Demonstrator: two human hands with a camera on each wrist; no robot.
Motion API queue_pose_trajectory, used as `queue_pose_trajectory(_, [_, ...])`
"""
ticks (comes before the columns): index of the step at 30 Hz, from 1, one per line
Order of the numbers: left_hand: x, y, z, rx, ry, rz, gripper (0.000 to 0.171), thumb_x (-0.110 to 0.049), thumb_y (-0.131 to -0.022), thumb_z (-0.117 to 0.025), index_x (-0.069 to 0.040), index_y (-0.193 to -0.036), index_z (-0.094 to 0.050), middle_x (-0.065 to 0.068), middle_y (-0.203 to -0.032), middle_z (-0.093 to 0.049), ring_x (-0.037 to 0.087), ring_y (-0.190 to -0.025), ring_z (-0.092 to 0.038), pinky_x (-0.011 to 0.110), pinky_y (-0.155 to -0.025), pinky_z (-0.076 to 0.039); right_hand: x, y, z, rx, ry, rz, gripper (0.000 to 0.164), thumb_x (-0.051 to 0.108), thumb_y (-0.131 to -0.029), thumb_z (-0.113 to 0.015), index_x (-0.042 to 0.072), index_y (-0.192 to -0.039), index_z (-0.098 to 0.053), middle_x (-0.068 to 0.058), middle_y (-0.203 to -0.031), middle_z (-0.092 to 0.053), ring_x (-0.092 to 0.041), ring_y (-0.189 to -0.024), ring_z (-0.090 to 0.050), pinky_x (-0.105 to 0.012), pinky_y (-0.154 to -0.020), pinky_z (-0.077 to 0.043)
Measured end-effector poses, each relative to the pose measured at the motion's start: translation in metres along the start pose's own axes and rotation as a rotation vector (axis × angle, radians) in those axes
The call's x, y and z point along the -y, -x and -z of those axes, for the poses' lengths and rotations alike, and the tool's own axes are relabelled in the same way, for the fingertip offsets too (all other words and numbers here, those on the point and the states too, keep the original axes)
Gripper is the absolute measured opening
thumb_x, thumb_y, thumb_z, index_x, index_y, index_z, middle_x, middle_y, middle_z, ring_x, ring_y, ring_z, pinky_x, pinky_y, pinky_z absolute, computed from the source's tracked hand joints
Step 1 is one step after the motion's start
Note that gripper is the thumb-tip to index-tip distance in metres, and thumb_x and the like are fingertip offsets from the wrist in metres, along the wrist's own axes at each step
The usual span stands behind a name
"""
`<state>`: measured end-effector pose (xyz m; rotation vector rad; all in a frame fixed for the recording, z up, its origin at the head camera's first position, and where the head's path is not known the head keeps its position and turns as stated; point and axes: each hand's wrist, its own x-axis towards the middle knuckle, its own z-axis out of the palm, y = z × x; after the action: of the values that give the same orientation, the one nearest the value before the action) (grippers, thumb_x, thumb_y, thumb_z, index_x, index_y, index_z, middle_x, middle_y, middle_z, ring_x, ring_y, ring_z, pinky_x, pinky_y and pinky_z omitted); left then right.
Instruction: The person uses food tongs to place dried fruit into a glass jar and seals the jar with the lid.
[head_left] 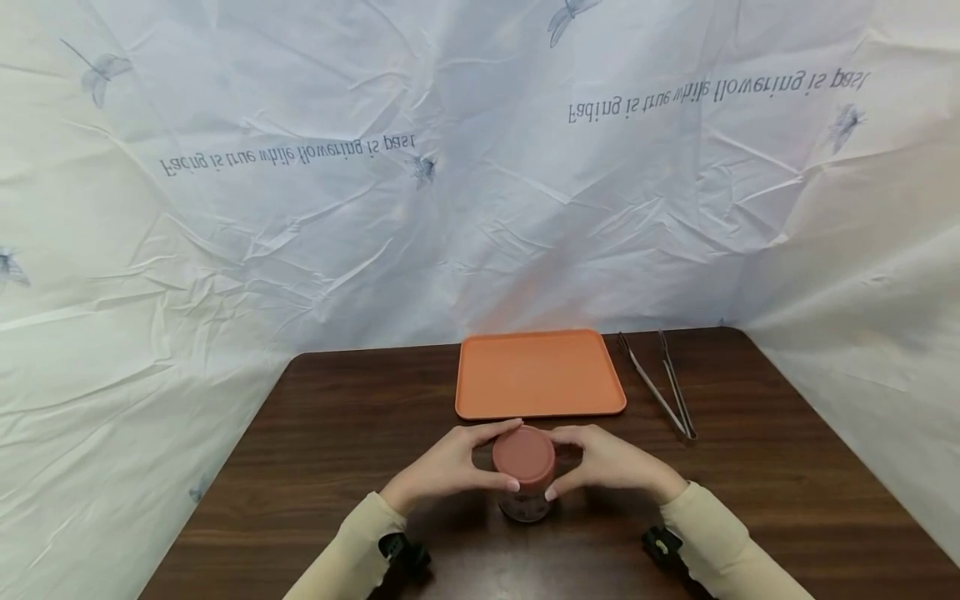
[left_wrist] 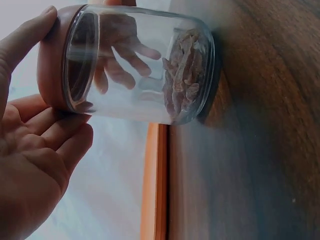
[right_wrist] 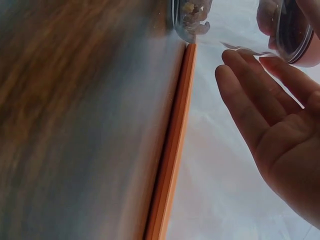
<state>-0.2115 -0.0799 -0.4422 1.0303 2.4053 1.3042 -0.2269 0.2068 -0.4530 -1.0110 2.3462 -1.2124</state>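
A clear glass jar (left_wrist: 150, 65) with a dull pink-red lid (head_left: 524, 456) stands upright on the table. Several brown, wrinkled strips (left_wrist: 184, 75) lie at its bottom. On the left side of the lid, my left hand (head_left: 450, 465) grips the rim between thumb and fingers. My right hand (head_left: 611, 465) is around the opposite side, its thumb and forefinger at the lid's edge. In the right wrist view, the other fingers of the right hand (right_wrist: 280, 120) extend below the lid, fairly straight. The jar shows only partly there.
An orange tray (head_left: 540, 375) lies flat behind the jar at the table's far edge. To its right rest metal tongs (head_left: 663, 392), spread apart. The dark wooden table (head_left: 322, 467) meets pale, wrinkled sheeting (head_left: 375, 250) at the back and sides.
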Motion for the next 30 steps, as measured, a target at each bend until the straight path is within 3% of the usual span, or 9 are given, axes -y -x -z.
queue_pose_trajectory(3, [0.0012, 0.0004, -0.0006, -0.002, 0.029, 0.016, 0.076, -0.039, -0.088, -0.080, -0.033, -0.153, -0.043, -0.011, -0.145, -0.053, 0.009, -0.132, -0.051, 0.047, -0.106, -0.046, 0.0007, 0.0003, -0.0015, 0.000, -0.004, -0.016, 0.074, 0.042, -0.082, -0.085, 0.022, -0.146, -0.054, 0.009, -0.138, -0.059, -0.017, -0.127, -0.056, -0.043, -0.103, -0.049])
queue_pose_trajectory(10, [0.0016, 0.0015, 0.0004, -0.001, 0.032, 0.017, 0.075, -0.040, -0.088, -0.080, -0.035, -0.153, -0.042, -0.013, -0.146, -0.052, 0.009, -0.135, -0.048, 0.040, -0.108, -0.045, 0.0016, 0.0000, -0.0040, 0.002, -0.031, -0.006, 0.073, 0.038, -0.083, -0.084, 0.022, -0.147, -0.053, 0.008, -0.137, -0.060, -0.016, -0.124, -0.059, -0.038, -0.100, -0.052])
queue_pose_trajectory(16, [-0.0008, -0.0006, 0.0032, 0.002, 0.001, -0.006, 0.077, -0.045, -0.086, -0.080, -0.034, -0.153, -0.042, -0.012, -0.146, -0.052, 0.008, -0.133, -0.049, 0.047, -0.106, -0.046, 0.0028, -0.0008, -0.0028, -0.008, -0.023, 0.019, 0.071, 0.037, -0.084, -0.084, 0.024, -0.146, -0.054, 0.009, -0.138, -0.060, -0.015, -0.124, -0.058, -0.035, -0.099, -0.052])
queue_pose_trajectory(30, [-0.0001, -0.0003, 0.0032, 0.004, -0.005, 0.024, 0.077, -0.044, -0.088, -0.079, -0.037, -0.154, -0.040, -0.011, -0.151, -0.047, 0.010, -0.136, -0.046, 0.042, -0.107, -0.046, 0.0037, 0.0017, -0.0024, 0.004, 0.004, 0.006, 0.076, 0.040, -0.086, -0.081, 0.013, -0.150, -0.049, 0.000, -0.137, -0.059, -0.019, -0.120, -0.060, -0.038, -0.096, -0.054])
